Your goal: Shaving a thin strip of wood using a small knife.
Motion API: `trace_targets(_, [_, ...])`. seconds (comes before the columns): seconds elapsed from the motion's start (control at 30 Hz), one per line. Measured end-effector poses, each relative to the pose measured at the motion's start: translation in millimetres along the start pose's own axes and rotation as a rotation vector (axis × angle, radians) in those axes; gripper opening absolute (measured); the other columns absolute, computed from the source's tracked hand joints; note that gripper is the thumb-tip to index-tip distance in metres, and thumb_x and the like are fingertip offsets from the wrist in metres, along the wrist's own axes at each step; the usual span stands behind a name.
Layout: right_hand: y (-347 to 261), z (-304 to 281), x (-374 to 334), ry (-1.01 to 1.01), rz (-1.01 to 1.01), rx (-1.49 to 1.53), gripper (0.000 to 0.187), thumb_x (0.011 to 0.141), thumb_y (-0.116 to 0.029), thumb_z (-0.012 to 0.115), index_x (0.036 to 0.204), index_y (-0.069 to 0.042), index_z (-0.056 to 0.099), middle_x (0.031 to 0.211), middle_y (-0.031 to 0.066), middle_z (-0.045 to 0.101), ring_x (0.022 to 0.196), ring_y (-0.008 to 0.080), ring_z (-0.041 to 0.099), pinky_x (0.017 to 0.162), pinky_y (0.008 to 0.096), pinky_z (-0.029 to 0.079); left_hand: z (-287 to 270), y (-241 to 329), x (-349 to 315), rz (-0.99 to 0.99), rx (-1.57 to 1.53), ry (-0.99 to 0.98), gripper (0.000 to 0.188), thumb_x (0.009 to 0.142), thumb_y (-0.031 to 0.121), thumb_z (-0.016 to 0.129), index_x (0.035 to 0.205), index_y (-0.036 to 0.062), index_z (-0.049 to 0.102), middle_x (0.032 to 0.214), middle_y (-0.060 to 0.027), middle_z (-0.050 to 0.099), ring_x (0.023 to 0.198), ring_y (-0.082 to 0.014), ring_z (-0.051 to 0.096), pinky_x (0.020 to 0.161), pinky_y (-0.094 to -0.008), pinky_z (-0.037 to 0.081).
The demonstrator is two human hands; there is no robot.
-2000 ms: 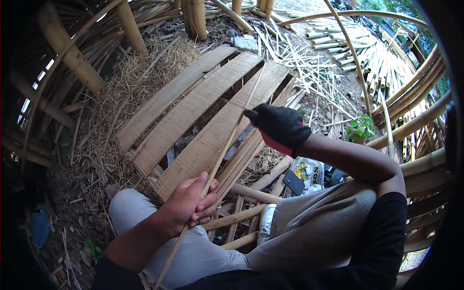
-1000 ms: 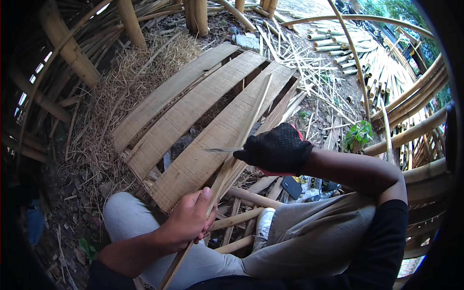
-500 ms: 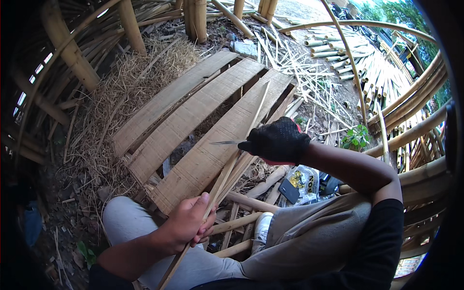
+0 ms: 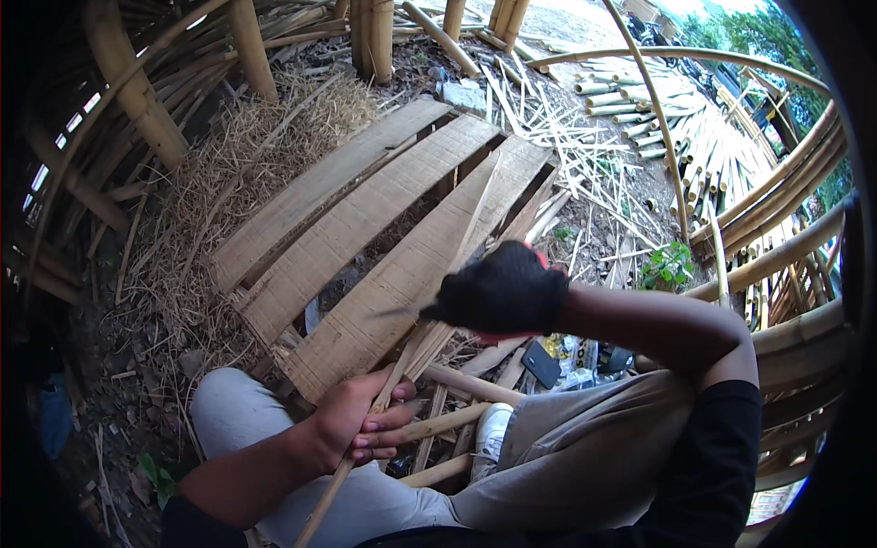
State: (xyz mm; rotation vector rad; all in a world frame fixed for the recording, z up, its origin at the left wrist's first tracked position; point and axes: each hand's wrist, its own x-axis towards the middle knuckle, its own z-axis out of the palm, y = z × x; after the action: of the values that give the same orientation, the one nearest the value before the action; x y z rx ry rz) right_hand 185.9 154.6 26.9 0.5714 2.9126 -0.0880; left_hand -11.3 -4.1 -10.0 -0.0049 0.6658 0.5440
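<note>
Dirt ground (image 4: 82, 365) strewn with dry straw (image 4: 228, 173) and bamboo offcuts (image 4: 585, 173). Three weathered planks (image 4: 356, 219) lying side by side. Bamboo posts (image 4: 137, 91) and curved bamboo poles (image 4: 776, 201) around. Green plant (image 4: 670, 267) at right. Daylight, trees beyond.

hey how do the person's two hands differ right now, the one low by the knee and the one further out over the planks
The left hand is bare; the right hand wears a black glove. The left hand sits low near the knee, closed around the lower part of a thin bamboo strip; the right hand is further out over the wooden planks, gripping a knife whose blade points left. Both hands are closed and work at the same strip.
</note>
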Motion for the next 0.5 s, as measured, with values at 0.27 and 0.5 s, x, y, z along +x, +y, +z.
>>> trace_targets(0.27, [140.4, 20.8, -2.2, 0.087, 0.433, -0.076, 0.046, 0.098, -0.045, 0.038, 0.090, -0.013, 0.069, 0.081, 0.0112, 0.069, 0.080, 0.0315, 0.067, 0.071, 0.0427, 0.052, 4.4, 7.1, -3.1, -0.014, 0.003, -0.028, 0.025, 0.102, 0.031, 0.029, 0.083, 0.0172, 0.040, 0.045, 0.0047, 0.031, 0.031, -0.0058, 0.026, 0.028, -0.0199, 0.020])
trace_targets(0.5, [29.5, 21.5, -6.9, 0.037, 0.037, 0.076, 0.033, 0.093, -0.045, 0.050, 0.092, -0.019, 0.070, 0.071, 0.0082, 0.066, 0.061, 0.0293, 0.065, 0.057, 0.0405, 0.051, -7.6, -2.1, 5.7, -0.013, -0.017, -0.025, 0.021, 0.100, 0.025, 0.030, 0.082, 0.0167, 0.040, 0.045, 0.0048, 0.029, 0.031, -0.0057, 0.025, 0.026, -0.0202, 0.023])
